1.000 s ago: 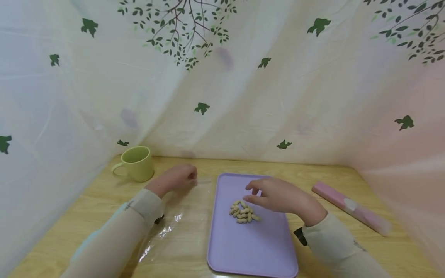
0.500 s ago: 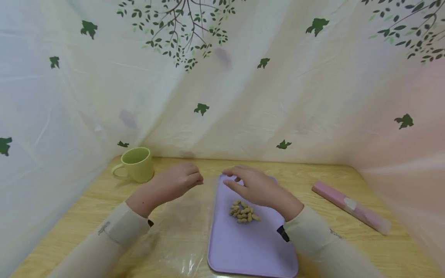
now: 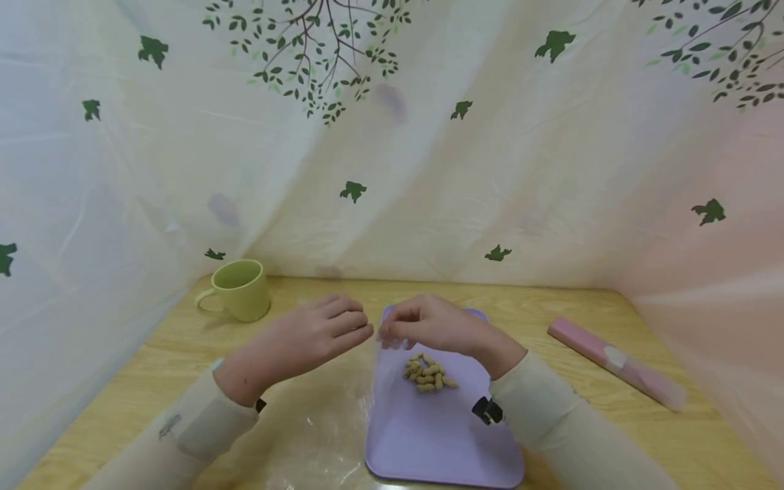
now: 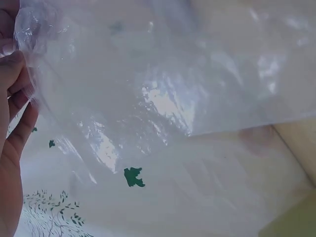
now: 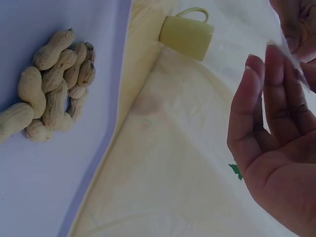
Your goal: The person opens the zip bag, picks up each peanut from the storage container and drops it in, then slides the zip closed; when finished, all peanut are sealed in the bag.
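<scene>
A clear plastic bag (image 3: 321,429) hangs from my two hands, which are close together above the left edge of a purple tray (image 3: 450,435). My left hand (image 3: 306,344) pinches the bag's upper edge; in the left wrist view its fingers (image 4: 22,131) are at the film's rim. With thumb and fingertips my right hand (image 3: 437,330) pinches the same edge, where the film bunches up. Below and beside the right hand, a small heap of unshelled peanuts (image 3: 429,373) lies on the tray. The right wrist view shows those peanuts large, with only a sliver of film between the hands.
A yellow-green mug (image 3: 241,292) stands at the back left of the wooden table (image 3: 520,303). On the right lies a long pink package (image 3: 615,361), set at a slant. A pale curtain (image 3: 429,170) with green prints encloses the back and sides.
My left hand has lifted the bag's edge off the table and turned it up. The right hand has moved left from above the peanuts and taken hold of the edge.
</scene>
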Motion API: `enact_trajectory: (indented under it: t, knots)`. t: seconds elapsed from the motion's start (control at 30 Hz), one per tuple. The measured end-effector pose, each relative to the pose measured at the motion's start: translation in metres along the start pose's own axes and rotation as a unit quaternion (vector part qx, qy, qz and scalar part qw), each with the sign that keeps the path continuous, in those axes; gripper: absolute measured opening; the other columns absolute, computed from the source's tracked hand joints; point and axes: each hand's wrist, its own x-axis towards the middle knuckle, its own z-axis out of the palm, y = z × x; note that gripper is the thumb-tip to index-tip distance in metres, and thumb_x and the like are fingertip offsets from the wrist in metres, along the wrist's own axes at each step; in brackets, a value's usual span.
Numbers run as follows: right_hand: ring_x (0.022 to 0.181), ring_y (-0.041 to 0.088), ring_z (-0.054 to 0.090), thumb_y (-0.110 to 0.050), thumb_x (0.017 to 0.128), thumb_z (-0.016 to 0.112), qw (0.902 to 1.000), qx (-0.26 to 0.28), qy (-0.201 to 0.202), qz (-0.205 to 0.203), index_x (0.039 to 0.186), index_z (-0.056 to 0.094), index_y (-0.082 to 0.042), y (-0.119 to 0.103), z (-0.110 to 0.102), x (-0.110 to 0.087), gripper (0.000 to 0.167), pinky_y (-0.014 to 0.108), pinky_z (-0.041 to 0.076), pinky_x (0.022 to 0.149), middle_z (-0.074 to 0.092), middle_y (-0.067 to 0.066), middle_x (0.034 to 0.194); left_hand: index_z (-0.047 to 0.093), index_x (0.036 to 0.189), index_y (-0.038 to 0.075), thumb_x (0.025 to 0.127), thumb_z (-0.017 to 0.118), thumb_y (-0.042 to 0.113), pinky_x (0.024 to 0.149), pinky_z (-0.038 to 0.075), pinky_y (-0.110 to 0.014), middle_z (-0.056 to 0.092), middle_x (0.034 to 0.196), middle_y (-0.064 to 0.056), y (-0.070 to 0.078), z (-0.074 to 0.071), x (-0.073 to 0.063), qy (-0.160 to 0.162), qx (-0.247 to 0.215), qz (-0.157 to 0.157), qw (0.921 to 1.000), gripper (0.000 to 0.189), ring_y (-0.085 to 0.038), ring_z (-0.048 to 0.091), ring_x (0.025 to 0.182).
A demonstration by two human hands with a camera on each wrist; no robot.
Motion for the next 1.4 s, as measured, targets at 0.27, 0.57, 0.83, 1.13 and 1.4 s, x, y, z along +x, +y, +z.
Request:
enact_trajectory:
  t: [0.27, 0.57, 0.83, 1.13, 1.4]
  knots:
    - [0.089, 0.018, 0.066, -0.022, 0.109, 0.057, 0.9997, 0.018, -0.014, -0.013, 0.101, 0.077, -0.009, 0.004, 0.002, -0.003, 0.025, 0.037, 0.062, 0.083, 0.073, 0.001, 0.097, 0.071, 0.123, 0.010, 0.111, 0.045, -0.002, 0.098, 0.060, -0.030, 0.068, 0.117, 0.002, 0.008, -0.003, 0.010, 0.010, 0.018, 0.027, 0.9994, 0.031, -0.017, 0.065, 0.112]
    - [0.090, 0.019, 0.067, -0.025, 0.111, 0.055, 0.9998, 0.008, -0.008, -0.018, 0.104, 0.075, -0.008, 0.003, -0.001, -0.003, 0.027, 0.039, 0.063, 0.083, 0.072, 0.004, 0.100, 0.070, 0.121, 0.011, 0.112, 0.043, -0.002, 0.097, 0.059, -0.030, 0.067, 0.116, 0.003, 0.001, -0.004, 0.013, 0.006, 0.008, 0.023, 0.9997, 0.031, -0.016, 0.065, 0.111]
    - [0.083, 0.015, 0.062, -0.025, 0.110, 0.057, 0.9998, -0.012, 0.011, 0.011, 0.102, 0.075, -0.010, 0.008, 0.004, -0.008, 0.025, 0.036, 0.060, 0.076, 0.069, 0.001, 0.093, 0.071, 0.121, 0.012, 0.106, 0.055, -0.002, 0.099, 0.059, -0.030, 0.069, 0.117, 0.004, 0.009, -0.002, 0.014, 0.007, 0.004, 0.029, 0.9996, 0.026, -0.016, 0.066, 0.112]
    - [0.083, 0.024, 0.067, -0.026, 0.111, 0.057, 0.9954, -0.018, 0.070, 0.062, 0.108, 0.074, -0.006, 0.014, 0.003, -0.007, 0.026, 0.031, 0.061, 0.074, 0.071, 0.008, 0.094, 0.069, 0.114, 0.019, 0.105, 0.060, 0.003, 0.100, 0.056, -0.032, 0.068, 0.110, 0.009, 0.016, -0.009, 0.019, -0.016, 0.013, 0.009, 0.9997, 0.021, -0.015, 0.065, 0.106]
    - [0.082, 0.024, 0.066, -0.025, 0.112, 0.056, 0.9888, -0.031, 0.118, 0.086, 0.103, 0.071, -0.011, 0.014, 0.006, -0.010, 0.023, 0.029, 0.059, 0.070, 0.071, 0.013, 0.096, 0.065, 0.109, 0.025, 0.110, 0.046, 0.003, 0.087, 0.049, -0.032, 0.071, 0.100, 0.014, 0.026, -0.009, 0.020, -0.037, 0.035, -0.021, 0.9985, 0.029, -0.013, 0.068, 0.102]
